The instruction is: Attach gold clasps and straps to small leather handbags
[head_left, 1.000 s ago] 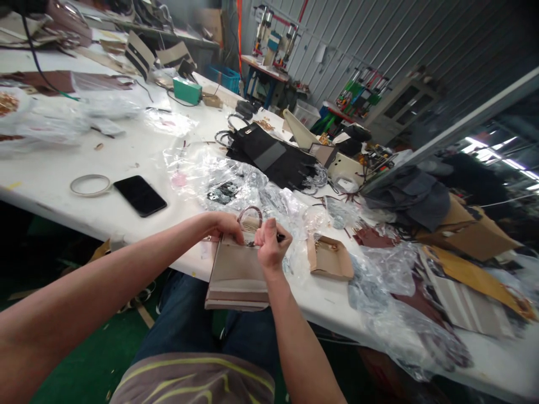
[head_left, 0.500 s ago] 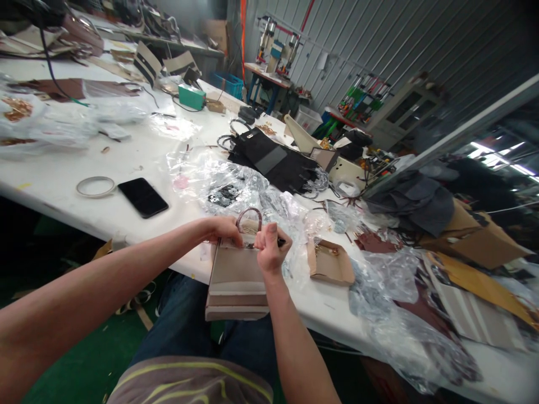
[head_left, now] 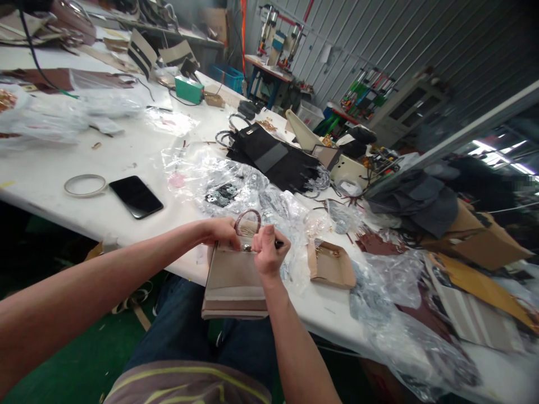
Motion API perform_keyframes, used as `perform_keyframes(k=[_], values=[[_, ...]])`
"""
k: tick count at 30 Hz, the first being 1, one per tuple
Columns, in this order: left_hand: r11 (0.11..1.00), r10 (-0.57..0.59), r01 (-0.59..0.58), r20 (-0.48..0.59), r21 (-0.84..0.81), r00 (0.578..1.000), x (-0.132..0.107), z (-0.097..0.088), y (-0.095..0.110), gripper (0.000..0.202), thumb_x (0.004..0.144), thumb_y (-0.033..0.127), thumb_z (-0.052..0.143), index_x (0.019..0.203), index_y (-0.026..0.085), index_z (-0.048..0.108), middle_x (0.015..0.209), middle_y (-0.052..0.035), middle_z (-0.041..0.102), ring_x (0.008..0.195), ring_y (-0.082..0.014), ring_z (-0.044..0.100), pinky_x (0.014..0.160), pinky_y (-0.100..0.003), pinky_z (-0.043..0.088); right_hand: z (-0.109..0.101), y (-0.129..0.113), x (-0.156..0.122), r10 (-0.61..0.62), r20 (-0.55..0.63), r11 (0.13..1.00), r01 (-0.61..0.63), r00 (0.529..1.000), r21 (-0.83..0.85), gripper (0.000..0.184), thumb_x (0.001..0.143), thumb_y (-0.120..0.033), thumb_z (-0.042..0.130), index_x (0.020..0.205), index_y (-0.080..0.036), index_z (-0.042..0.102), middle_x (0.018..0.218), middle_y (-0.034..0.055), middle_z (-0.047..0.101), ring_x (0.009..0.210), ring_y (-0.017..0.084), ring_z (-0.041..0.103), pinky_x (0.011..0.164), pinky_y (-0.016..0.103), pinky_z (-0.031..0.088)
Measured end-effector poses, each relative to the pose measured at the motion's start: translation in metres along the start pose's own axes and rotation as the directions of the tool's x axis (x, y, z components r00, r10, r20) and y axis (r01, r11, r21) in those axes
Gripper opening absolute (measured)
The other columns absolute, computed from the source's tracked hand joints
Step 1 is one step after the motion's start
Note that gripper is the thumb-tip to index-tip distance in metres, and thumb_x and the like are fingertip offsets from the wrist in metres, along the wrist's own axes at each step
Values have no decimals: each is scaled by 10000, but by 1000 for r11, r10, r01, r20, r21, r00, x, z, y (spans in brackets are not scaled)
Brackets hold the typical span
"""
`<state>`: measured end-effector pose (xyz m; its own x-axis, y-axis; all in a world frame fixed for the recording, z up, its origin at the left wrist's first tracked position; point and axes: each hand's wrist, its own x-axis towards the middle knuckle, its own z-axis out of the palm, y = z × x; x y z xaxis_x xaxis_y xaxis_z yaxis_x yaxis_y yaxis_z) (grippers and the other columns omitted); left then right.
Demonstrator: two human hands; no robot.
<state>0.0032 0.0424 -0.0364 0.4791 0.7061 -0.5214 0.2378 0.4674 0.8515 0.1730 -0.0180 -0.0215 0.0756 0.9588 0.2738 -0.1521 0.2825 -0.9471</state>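
A small beige handbag (head_left: 234,280) with a rounded brown handle (head_left: 247,216) hangs over the near edge of the white table (head_left: 50,179), above my lap. My left hand (head_left: 222,232) grips the bag's top edge at the left. Closed in a fist, my right hand (head_left: 268,250) holds a thin dark tool (head_left: 278,244) at the metal clasp on the bag's top.
A black phone (head_left: 135,196) and a ring of tape (head_left: 85,185) lie to the left. Crumpled clear plastic (head_left: 236,188), a black bag (head_left: 272,157) and a small cardboard box (head_left: 330,264) lie beyond my hands. More bags, boxes and plastic crowd the right side.
The hands and bag stay almost as they were; my right hand has shifted slightly on the clasp. The view has swung a little.
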Motion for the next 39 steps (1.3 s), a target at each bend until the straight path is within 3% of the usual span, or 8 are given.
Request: perform_keyframes(k=[12,17,21,25,28,31,34,39], values=[[1000,-8,8,7,-8,1000,-9,6,6,283,454,166,850,728,186,786,720,-56,786,636,-248,708,566,-312,599,-4,-12,2,32,-73,968,-12,997,250,756,989,-712,783,590,-251,336,512,-103,259,400,66,226,393,253,218],[999,32,-32,10,-6,999,-4,2,-1,303,439,165,882,728,168,790,744,-54,796,668,-236,715,583,-290,595,11,-7,27,188,-75,966,-171,979,193,773,917,-722,846,588,-268,314,495,-119,234,373,59,223,348,247,183],[995,97,-97,20,5,995,0,-1,-8,300,468,187,888,755,153,806,798,-67,820,706,-239,734,600,-280,598,30,6,67,418,-145,908,-411,897,78,764,887,-736,860,608,-283,311,478,-123,263,359,57,231,306,239,161],[998,62,-62,4,-2,998,-1,-1,-7,299,449,158,863,739,155,790,781,-59,812,693,-240,735,596,-283,613,24,5,81,546,-46,836,-540,836,98,781,915,-715,854,628,-281,271,481,-131,247,377,46,180,308,219,132],[1000,28,-28,3,-4,1000,-4,2,-2,270,458,150,862,713,163,775,720,-47,787,646,-234,717,551,-278,597,7,-8,60,412,13,890,-405,911,212,817,922,-733,837,620,-271,235,490,-133,191,389,45,132,325,222,122],[1000,4,-3,21,-24,1000,-6,4,1,283,460,131,863,729,171,786,704,-47,784,649,-251,730,544,-288,603,-4,-20,30,116,-75,952,-89,990,292,809,962,-716,805,583,-246,266,496,-116,204,393,50,165,365,230,180],[999,-15,16,30,-37,999,-6,5,3,287,470,115,849,745,172,788,720,-50,791,659,-257,742,562,-295,617,-2,-21,9,-48,-126,962,80,991,262,773,1001,-662,796,569,-236,318,504,-100,247,395,58,223,398,244,211],[1000,-11,11,11,-29,1000,-4,4,0,286,483,106,847,754,168,778,744,-33,790,686,-241,740,567,-268,603,11,-5,0,-73,-125,976,97,989,196,729,1032,-627,779,572,-237,370,507,-89,281,402,71,274,412,258,232]])
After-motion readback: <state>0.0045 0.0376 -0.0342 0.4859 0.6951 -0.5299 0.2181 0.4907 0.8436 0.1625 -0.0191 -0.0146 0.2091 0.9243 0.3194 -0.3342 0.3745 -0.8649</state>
